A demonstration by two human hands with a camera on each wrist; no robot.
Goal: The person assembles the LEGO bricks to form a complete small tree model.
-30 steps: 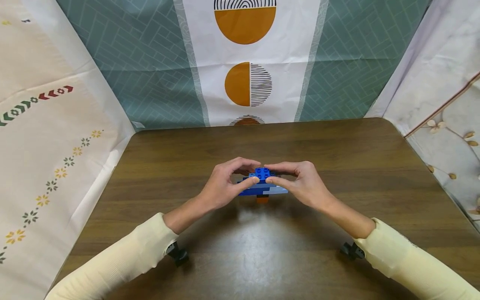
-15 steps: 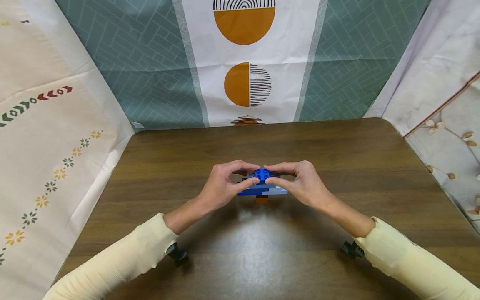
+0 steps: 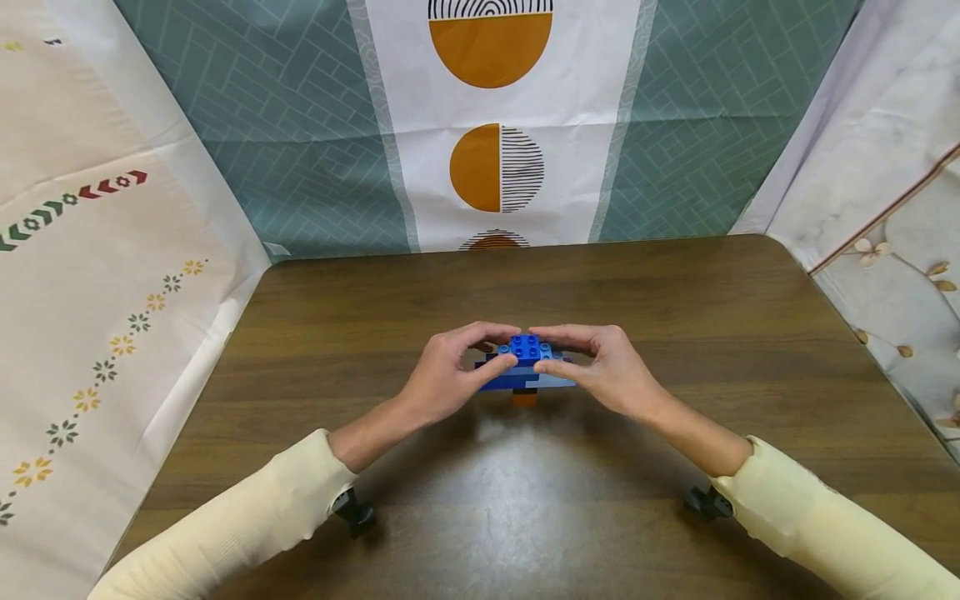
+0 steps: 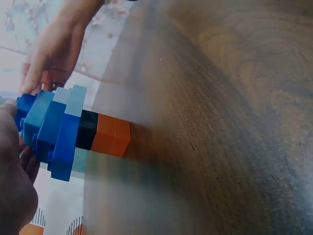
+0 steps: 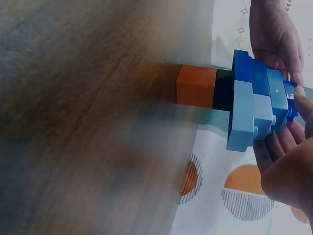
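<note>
A tower of toy building bricks stands on the table, narrow at its foot and wide above. Its base is made of orange bricks (image 4: 113, 136) under a black brick (image 4: 87, 129). Over these lie wide layers of dark and light blue bricks (image 5: 243, 105), stepping in towards the top. The uppermost is a small blue brick (image 3: 525, 347) with studs on it. My left hand (image 3: 446, 371) pinches its left side, thumb in front and fingers behind. Opposite, my right hand (image 3: 618, 371) pinches the right side in the same way. Light blue studs show beside it.
The brown wooden table (image 3: 517, 500) extends all around the tower. A patterned cloth (image 3: 300, 125) hangs behind its far edge, with more cloths at the left and right. Dark wrist mounts (image 3: 354, 512) stick out below both sleeves.
My right thumb has slipped slightly down and right along the top brick, baring light blue studs beside it. The left hand and the tower stay almost in place.
</note>
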